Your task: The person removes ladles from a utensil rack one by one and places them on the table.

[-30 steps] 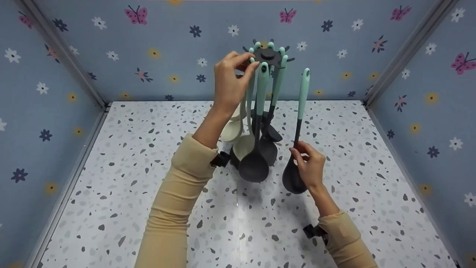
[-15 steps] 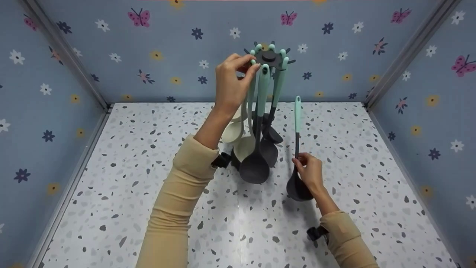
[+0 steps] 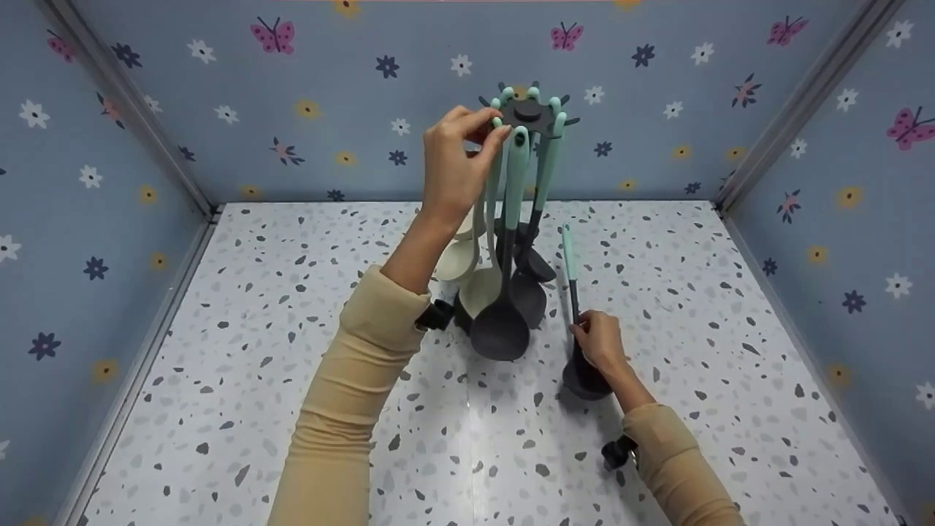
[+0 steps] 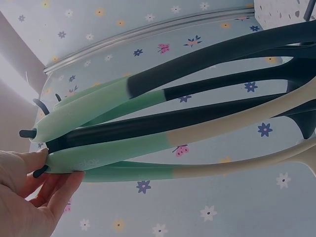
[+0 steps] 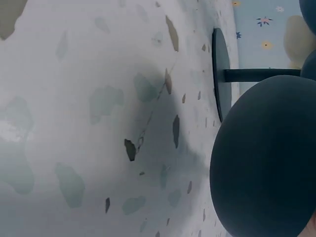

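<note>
In the head view, my left hand (image 3: 456, 164) pinches the top edge of the dark utensil rack (image 3: 527, 115), where a mint handle hangs. The left wrist view shows its thumb and fingers round that hook and the mint handle end (image 4: 103, 153), whose shaft is cream. My right hand (image 3: 600, 340) holds a dark ladle (image 3: 570, 256) by the lower shaft, right of the rack. Its mint handle points away from me, and its bowl is near the tabletop, partly behind the hand. A dark rounded bowl (image 5: 266, 163) fills the right wrist view's right side.
Several utensils hang from the rack, among them a dark ladle (image 3: 500, 329) in front and a cream spoon-like one (image 3: 456, 261) at left. The rack's round base (image 5: 222, 74) stands on the speckled tabletop (image 3: 292, 409). Flowered blue walls (image 3: 329, 88) enclose the back and sides.
My right hand has moved down and nearer to me with the ladle. The ladle's handle end has dropped and swung left, away from the rack's height. My left hand keeps its hold.
</note>
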`<move>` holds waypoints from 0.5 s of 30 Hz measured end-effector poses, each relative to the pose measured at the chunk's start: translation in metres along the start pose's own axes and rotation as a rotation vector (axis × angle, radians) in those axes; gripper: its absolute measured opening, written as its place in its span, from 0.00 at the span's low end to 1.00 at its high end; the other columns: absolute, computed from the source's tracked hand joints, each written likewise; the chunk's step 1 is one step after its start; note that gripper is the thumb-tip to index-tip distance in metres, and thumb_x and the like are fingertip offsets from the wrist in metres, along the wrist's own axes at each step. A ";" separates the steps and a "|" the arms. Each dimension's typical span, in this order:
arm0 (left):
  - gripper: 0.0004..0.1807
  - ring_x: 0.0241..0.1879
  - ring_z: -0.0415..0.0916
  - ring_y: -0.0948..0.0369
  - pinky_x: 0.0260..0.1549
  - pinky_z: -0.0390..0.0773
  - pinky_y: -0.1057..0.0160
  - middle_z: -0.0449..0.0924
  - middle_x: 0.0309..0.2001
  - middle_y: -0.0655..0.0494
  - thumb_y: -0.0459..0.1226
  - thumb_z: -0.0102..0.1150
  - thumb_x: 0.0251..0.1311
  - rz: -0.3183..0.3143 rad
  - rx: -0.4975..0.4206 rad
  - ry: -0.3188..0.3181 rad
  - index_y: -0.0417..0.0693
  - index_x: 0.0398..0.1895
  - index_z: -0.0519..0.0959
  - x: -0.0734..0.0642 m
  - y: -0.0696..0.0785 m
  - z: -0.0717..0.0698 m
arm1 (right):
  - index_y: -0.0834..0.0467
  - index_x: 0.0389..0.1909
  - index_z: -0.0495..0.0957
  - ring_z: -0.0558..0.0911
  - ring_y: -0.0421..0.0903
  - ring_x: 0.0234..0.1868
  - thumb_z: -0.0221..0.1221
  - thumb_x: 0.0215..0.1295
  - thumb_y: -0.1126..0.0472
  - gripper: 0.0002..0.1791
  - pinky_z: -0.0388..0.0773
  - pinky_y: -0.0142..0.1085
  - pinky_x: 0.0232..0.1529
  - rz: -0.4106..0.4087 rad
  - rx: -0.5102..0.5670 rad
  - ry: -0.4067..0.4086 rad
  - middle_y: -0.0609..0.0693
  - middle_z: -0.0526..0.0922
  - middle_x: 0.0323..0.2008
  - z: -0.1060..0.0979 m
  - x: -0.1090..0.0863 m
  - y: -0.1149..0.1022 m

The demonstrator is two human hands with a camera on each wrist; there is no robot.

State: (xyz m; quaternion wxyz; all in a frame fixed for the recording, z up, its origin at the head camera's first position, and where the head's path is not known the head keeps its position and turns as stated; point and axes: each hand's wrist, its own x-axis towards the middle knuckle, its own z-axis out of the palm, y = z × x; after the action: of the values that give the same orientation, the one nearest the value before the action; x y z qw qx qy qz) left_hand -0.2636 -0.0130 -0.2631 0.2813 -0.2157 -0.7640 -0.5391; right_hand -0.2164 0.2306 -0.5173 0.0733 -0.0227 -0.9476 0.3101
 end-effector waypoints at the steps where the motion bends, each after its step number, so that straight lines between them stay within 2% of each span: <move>1: 0.12 0.30 0.74 0.62 0.27 0.76 0.72 0.74 0.31 0.48 0.36 0.57 0.56 0.001 0.001 0.001 0.36 0.38 0.80 0.000 0.000 0.000 | 0.70 0.28 0.78 0.76 0.48 0.22 0.59 0.52 0.69 0.06 0.74 0.40 0.24 0.008 -0.005 -0.013 0.56 0.78 0.20 0.001 0.001 0.001; 10: 0.12 0.30 0.74 0.62 0.26 0.76 0.73 0.74 0.31 0.49 0.36 0.57 0.56 -0.001 0.000 0.003 0.37 0.38 0.80 0.000 0.000 0.000 | 0.69 0.25 0.78 0.76 0.47 0.22 0.58 0.52 0.69 0.05 0.75 0.38 0.23 0.088 -0.039 -0.097 0.56 0.79 0.21 0.010 0.007 0.004; 15: 0.12 0.30 0.74 0.62 0.26 0.76 0.72 0.73 0.30 0.48 0.36 0.57 0.56 0.007 0.005 0.004 0.36 0.38 0.80 0.000 0.000 0.000 | 0.69 0.24 0.78 0.76 0.48 0.22 0.58 0.51 0.69 0.05 0.75 0.38 0.24 0.095 -0.068 -0.111 0.57 0.79 0.22 0.015 0.008 0.006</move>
State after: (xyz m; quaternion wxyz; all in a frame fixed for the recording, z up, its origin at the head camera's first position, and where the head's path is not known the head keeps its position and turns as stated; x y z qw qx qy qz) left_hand -0.2632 -0.0128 -0.2633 0.2853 -0.2168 -0.7639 -0.5367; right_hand -0.2264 0.2273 -0.5316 0.0050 -0.0527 -0.9581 0.2817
